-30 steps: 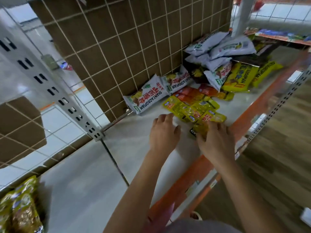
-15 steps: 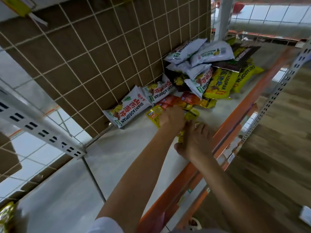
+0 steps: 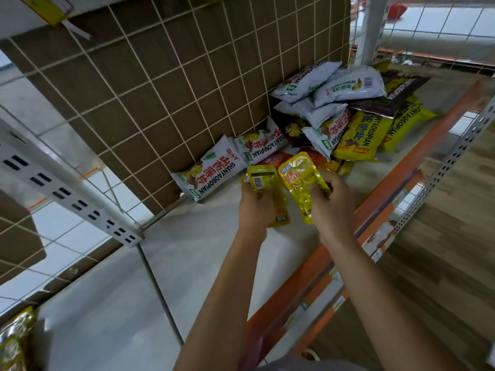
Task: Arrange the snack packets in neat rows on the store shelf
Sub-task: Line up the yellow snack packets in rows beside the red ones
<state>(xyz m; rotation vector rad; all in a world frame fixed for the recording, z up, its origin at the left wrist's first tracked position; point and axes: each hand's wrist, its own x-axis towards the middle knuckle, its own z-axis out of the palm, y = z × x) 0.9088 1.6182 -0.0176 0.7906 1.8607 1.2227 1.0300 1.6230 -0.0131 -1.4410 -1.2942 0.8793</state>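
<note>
Two small yellow packets are held just above the shelf, near its orange rail. The left hand has its fingers curled round the barcode-side packet, possibly with more stacked beneath. The right hand pinches the front-side packet along its 3 o'clock edge. Both long axes run roughly from 6 to 12 o'clock, with the top seals leaning slightly towards 11. To do this well, I would turn the barcode-side packet over so the printed faces match, square the edges, and then lay them flat in the bare space at 7 o'clock. The row should run parallel to the rail. A loose heap of bags waits at 1 o'clock, and a white bag leans on the wire grid at 10.
</note>
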